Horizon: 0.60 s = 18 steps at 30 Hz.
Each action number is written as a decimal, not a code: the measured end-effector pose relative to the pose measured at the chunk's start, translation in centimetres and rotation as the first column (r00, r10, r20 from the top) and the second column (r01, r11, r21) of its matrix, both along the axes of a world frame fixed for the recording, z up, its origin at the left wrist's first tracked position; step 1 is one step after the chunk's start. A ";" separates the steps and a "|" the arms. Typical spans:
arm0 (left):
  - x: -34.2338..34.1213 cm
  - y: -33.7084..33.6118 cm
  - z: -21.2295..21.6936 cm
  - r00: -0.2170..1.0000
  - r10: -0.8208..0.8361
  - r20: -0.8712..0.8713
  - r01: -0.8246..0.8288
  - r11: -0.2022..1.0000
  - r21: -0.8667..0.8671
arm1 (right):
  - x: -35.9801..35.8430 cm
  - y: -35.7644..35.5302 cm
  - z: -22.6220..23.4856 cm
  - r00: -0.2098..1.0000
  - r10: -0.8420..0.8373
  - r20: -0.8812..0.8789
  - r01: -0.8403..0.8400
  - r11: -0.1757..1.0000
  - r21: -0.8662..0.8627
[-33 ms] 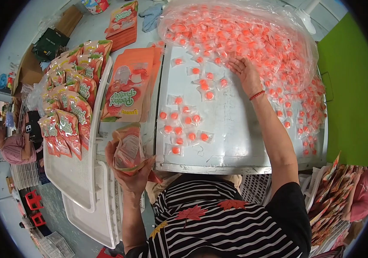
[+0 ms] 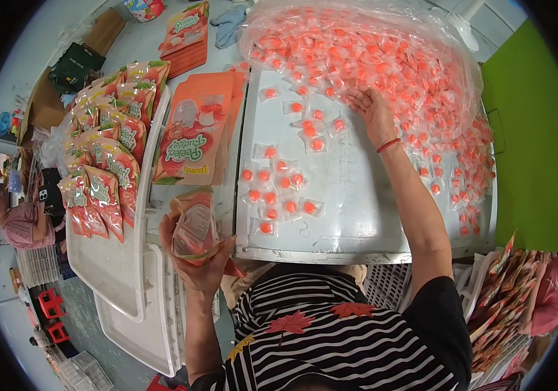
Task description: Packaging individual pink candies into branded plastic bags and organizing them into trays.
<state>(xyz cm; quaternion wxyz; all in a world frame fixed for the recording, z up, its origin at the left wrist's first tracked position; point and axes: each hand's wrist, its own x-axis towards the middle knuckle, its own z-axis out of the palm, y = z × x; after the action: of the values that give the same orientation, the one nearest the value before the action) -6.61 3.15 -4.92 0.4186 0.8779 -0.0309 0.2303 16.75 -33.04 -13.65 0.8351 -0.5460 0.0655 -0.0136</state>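
My left hand (image 2: 202,275) is wrapped round a red-orange candy pouch (image 2: 195,227), held upright at the table's near left edge. The pouch's mouth gapes toward me, and a printed panel shows on its side; its contents cannot be made out. My right hand (image 2: 375,116), with a red bead bracelet on the wrist, reaches to the near edge of a big heap of wrapped pink-orange candies (image 2: 383,58). Its fingers are stretched out, palm partly turned up, and nothing shows in them. Several loose wrapped candies (image 2: 285,182) lie on the white tabletop (image 2: 350,195) to its left.
Flat pouches (image 2: 194,130) lie stacked left of the candies, with another stack (image 2: 186,39) farther back. Filled pouches (image 2: 106,143) crowd a white tray (image 2: 106,267) at the left. A green panel (image 2: 530,143) borders the right. Another person (image 2: 21,218) sits at far left.
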 end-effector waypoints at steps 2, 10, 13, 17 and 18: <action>0.1 -0.2 0.1 1.000 0.013 -0.020 -0.013 1.000 -0.013 | -0.5 0.0 -0.9 1.000 -0.012 0.024 0.015 0.994 -0.108; 0.4 -0.6 0.4 1.000 0.006 0.006 -0.007 0.997 0.077 | -3.0 5.9 1.3 0.681 0.559 0.473 0.457 0.181 -0.871; 0.4 -0.8 0.7 1.000 0.008 0.008 -0.008 0.997 0.070 | -2.8 7.1 0.5 0.663 0.671 0.333 0.414 0.042 -0.909; -0.3 -0.3 0.7 1.000 0.019 0.018 -0.020 0.997 0.076 | -3.6 8.1 0.2 0.664 0.667 0.337 0.379 0.088 -0.921; -0.4 -0.2 0.8 1.000 0.023 0.018 -0.024 0.997 0.074 | -4.5 8.3 0.1 0.665 0.671 0.328 0.348 0.110 -0.931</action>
<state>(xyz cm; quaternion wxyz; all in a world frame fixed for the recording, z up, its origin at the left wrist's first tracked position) -7.00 2.94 -4.14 0.3826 0.8911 -0.0328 0.2416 12.24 -24.79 -13.56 0.2000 -0.8968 -0.3617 -0.1577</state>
